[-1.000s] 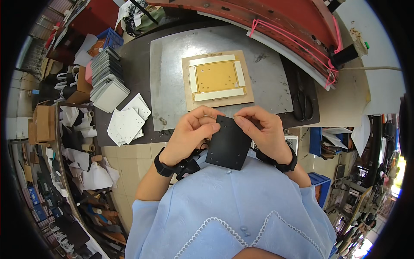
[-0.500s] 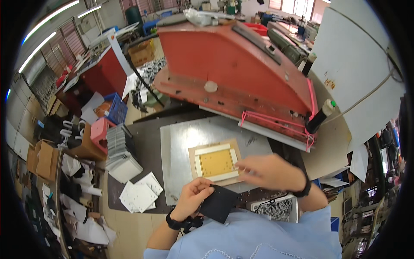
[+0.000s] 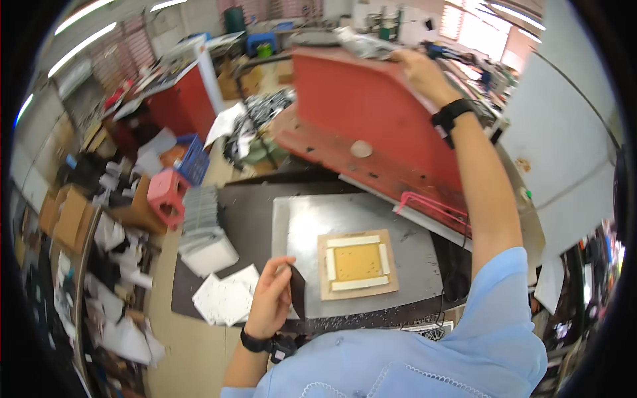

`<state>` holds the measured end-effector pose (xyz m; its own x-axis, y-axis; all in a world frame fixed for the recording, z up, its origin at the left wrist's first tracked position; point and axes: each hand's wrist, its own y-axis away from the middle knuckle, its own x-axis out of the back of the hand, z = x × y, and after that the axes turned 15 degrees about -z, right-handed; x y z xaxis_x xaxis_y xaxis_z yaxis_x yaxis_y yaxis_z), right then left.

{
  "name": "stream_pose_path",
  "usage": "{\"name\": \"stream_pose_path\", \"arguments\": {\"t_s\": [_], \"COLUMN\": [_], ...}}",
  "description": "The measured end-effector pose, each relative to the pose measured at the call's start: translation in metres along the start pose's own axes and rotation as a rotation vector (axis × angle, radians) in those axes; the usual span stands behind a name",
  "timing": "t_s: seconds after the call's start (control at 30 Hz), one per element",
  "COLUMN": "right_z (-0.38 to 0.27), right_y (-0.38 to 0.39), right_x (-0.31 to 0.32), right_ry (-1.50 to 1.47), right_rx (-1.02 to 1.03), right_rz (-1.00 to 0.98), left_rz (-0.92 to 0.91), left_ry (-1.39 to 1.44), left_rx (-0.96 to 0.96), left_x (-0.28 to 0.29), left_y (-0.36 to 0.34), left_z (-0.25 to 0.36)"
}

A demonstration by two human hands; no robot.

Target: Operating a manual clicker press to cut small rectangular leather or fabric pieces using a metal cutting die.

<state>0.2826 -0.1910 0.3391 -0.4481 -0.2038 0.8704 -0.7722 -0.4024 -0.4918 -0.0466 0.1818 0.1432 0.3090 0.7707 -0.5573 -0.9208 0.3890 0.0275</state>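
Observation:
My left hand [image 3: 271, 295] pinches a thin black square sheet [image 3: 298, 292], turned nearly edge-on. It is held just left of a cutting die board [image 3: 325, 265], which has a yellow middle framed by pale strips. The board lies on a grey metal plate [image 3: 298, 229]. My right hand [image 3: 421, 73] is raised to the top of the red press machine [image 3: 378, 99]. Its fingers are curled beside a crumpled clear plastic bag [image 3: 358, 43] there; what they grip, if anything, is hidden.
Left of the metal plate stand a stack of grey sheets [image 3: 201, 212] and loose white sheets [image 3: 222, 298]. A pink stool [image 3: 166, 192] and a blue crate [image 3: 194, 159] are farther left. A box of small scraps [image 3: 424, 328] shows partly by my body.
My right hand has risen from beside the die board to the top of the red machine. My left hand has moved left, tilting the black sheet upright. The view has shifted.

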Motion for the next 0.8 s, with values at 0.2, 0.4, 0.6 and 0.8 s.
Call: {"name": "stream_pose_path", "arguments": {"t_s": [0.2, 0.4, 0.6, 0.8], "right_z": [0.064, 0.067, -0.040, -0.223], "right_y": [-0.040, -0.030, 0.057, 0.218], "right_x": [-0.028, -0.014, 0.032, 0.042], "right_ry": [-0.046, -0.127, -0.426, -0.745], "right_rx": [0.113, -0.081, -0.114, -0.056], "right_rz": [-0.116, -0.250, -0.136, -0.403], "left_rz": [-0.214, -0.371, -0.299, -0.045], "left_ry": [0.660, 0.830, 0.788, -0.086], "left_rx": [-0.217, -0.253, -0.154, -0.072], "left_x": [0.025, 0.026, 0.026, -0.016], "left_y": [0.019, 0.016, 0.009, -0.004], "left_z": [0.004, -0.002, -0.013, -0.003]}}
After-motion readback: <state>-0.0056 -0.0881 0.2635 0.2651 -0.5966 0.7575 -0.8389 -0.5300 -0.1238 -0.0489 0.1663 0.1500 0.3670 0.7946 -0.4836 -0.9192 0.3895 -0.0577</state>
